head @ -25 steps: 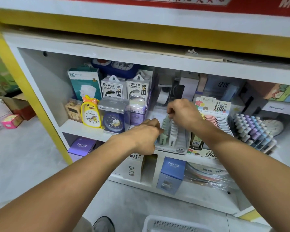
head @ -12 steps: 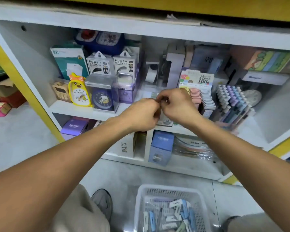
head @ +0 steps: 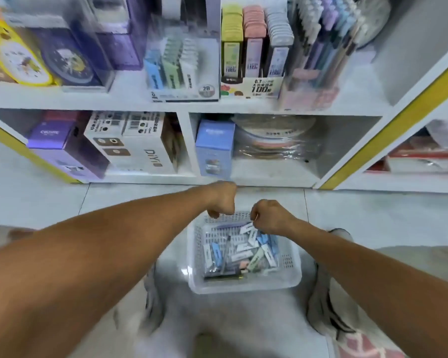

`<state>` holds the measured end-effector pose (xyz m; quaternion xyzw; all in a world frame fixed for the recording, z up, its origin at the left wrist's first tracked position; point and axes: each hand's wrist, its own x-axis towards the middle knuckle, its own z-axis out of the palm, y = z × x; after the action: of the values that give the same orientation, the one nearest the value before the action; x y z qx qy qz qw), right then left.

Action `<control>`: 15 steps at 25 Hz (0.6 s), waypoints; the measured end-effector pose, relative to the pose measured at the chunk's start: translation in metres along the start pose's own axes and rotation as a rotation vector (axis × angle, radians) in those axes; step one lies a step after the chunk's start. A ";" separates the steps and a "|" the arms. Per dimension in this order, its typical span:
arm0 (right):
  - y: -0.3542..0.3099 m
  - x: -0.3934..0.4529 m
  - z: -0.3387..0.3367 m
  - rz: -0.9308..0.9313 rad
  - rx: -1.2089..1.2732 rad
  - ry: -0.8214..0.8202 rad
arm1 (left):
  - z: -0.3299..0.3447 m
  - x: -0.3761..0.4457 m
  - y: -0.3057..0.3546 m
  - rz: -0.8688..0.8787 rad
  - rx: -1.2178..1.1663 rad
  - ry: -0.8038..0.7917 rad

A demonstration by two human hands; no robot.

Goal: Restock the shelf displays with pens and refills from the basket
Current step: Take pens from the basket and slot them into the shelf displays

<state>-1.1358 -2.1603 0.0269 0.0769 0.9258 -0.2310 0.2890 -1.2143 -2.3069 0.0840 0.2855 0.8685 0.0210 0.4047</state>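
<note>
Both hands hover over the far rim of the white perforated plastic basket (head: pixel 291 270) on the tiled floor, knuckles toward the camera and fingers curled under. The right hand (head: pixel 269 216) appears to pinch the end of a small white refill packet (head: pixel 246 227) at the top of the heap, though motion blur makes that hold uncertain. The left hand (head: pixel 222 200) is curled just above the rim, and whether its grip holds anything cannot be told.

The loose pile of white, blue and green refill packets and dark pens (head: pixel 239 251) lies directly below and slightly nearer the person than both grips. Most packets lie at angles; the dark pens run along the basket's near-far length. The right hand is nearer the pile.

The clear tiered display of refill packets marked 2B (head: pixel 177 71) sits up and away on the white shelf (head: pixel 130 98), above both hands, so a lifted packet probably travels upward and forward.
</note>
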 end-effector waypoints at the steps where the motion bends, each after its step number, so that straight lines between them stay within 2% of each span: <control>1: 0.013 0.005 0.014 0.040 -0.009 -0.026 | 0.017 0.012 -0.003 -0.045 -0.044 -0.021; 6: 0.060 0.023 0.078 0.220 -0.073 -0.009 | 0.118 0.056 -0.029 -0.178 -0.119 -0.151; 12: 0.075 0.029 0.125 0.279 -0.219 0.125 | 0.187 0.082 -0.030 -0.238 -0.206 -0.010; 15: 0.075 0.032 0.131 0.295 -0.218 0.101 | 0.196 0.086 -0.024 -0.192 -0.129 0.039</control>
<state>-1.0756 -2.1562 -0.1151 0.1915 0.9374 -0.0803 0.2795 -1.1296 -2.3209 -0.1134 0.1740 0.8963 0.0436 0.4056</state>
